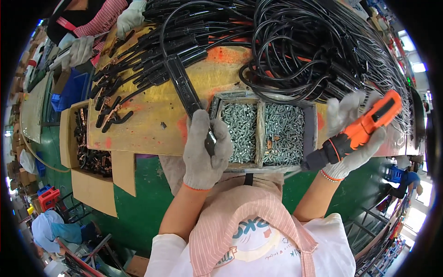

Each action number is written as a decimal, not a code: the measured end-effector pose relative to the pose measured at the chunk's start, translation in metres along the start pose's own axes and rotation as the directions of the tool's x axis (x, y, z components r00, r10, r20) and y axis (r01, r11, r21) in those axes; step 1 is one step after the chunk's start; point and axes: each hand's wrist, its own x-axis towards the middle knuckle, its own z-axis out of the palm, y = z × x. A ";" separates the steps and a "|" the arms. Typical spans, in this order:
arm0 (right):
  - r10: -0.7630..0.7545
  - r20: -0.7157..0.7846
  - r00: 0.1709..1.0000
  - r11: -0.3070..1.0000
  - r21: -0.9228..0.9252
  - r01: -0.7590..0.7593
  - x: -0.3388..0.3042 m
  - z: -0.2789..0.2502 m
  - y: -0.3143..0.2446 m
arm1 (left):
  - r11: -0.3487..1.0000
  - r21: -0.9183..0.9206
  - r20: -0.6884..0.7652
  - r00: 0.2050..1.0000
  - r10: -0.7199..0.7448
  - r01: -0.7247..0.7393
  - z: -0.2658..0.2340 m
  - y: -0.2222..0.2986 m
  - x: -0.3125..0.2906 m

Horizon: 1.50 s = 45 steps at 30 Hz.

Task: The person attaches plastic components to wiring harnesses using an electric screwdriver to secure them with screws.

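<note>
Above the yellow, red-blotched desk [138, 136], the gloved left hand [205, 150] grasps one glossy black handle [182, 83], slanting just left of a tray [260, 134]; the gloved right hand [371, 145] grips one orange-and-black power tool [360, 130] to the tray's right. Lettering marks the handle, too faint to read surely. The rectangular tray has two compartments, both filled with countless small silvery metal pieces [237, 129]. Smooth black cables [288, 51] coil beyond.

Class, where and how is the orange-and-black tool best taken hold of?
Probably around the tool's long orange body, coming from beneath, where the right hand lies: its elongated shape suits wrapping fingers, and the black nose, angled toward the person's left, is left uncovered.
</note>
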 end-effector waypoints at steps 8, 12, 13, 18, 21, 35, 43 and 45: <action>-0.047 0.312 0.949 0.994 -0.082 0.076 -0.001 0.021 0.046 | 0.953 0.292 0.030 0.997 0.071 -0.077 -0.001 -0.004 0.012; -0.113 0.213 0.970 0.973 -0.175 0.151 0.000 0.024 0.064 | 0.934 0.356 -0.030 0.999 0.039 -0.025 0.000 -0.004 0.011; -0.110 0.213 0.971 0.973 -0.177 0.149 -0.001 0.024 0.065 | 0.931 0.362 -0.065 0.995 0.074 -0.045 0.004 -0.005 0.010; -0.061 0.259 0.964 0.947 -0.291 0.138 0.000 0.022 0.067 | 0.926 0.373 -0.132 0.985 0.113 -0.056 0.012 -0.005 0.011; -0.043 0.227 0.973 0.928 -0.353 0.124 0.000 0.020 0.069 | 0.922 0.387 -0.166 0.981 0.103 -0.031 0.012 -0.005 0.013; -0.079 0.121 0.989 0.994 -0.070 0.088 0.017 0.031 0.031 | 0.635 0.669 0.051 0.876 0.480 -0.386 -0.011 -0.020 0.017; 0.028 0.181 0.983 0.973 0.222 -0.069 0.004 0.048 0.022 | 0.956 -0.144 0.011 0.967 -0.255 0.254 -0.017 0.006 0.013; 0.009 0.210 0.978 0.986 0.158 -0.043 -0.002 0.054 0.027 | 0.970 -0.100 0.015 0.975 -0.222 0.223 -0.021 0.005 0.013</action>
